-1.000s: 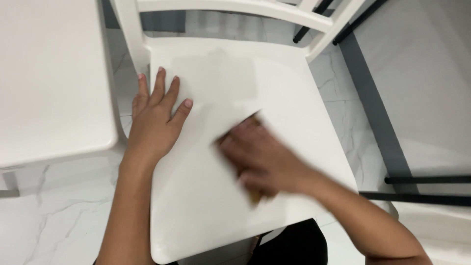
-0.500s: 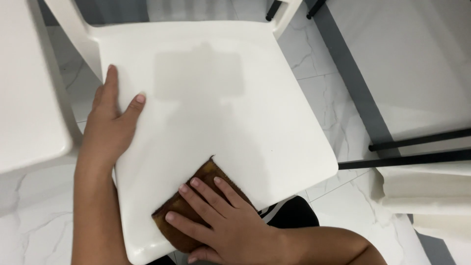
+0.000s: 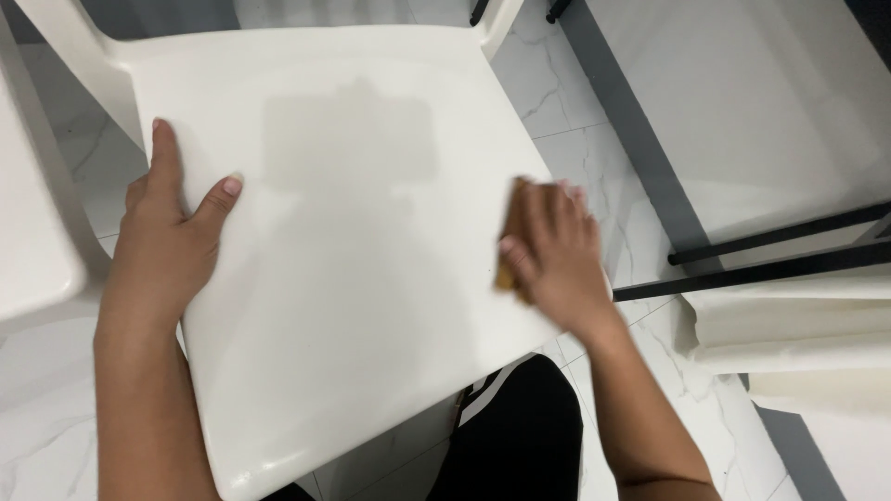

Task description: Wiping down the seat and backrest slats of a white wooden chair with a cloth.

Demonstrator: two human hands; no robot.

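A white plastic chair seat (image 3: 353, 278) fills the middle of the head view, with a faint darker rectangular patch near its back. My left hand (image 3: 172, 241) lies flat on the seat's left edge, fingers together and thumb spread. My right hand (image 3: 552, 255) presses a small brown cloth or pad (image 3: 510, 250) against the seat's right edge; my fingers cover most of it and the hand is blurred.
Another white chair (image 3: 37, 232) stands at the left. Black metal legs (image 3: 780, 250) cross the white marble floor (image 3: 603, 121) at the right, above stacked white plastic furniture parts (image 3: 798, 325). A dark garment with white stripes (image 3: 510, 417) lies below the seat's front edge.
My right hand with the brown pad has swept from the seat's front edge up to its right edge. The left hand stays on the left edge.
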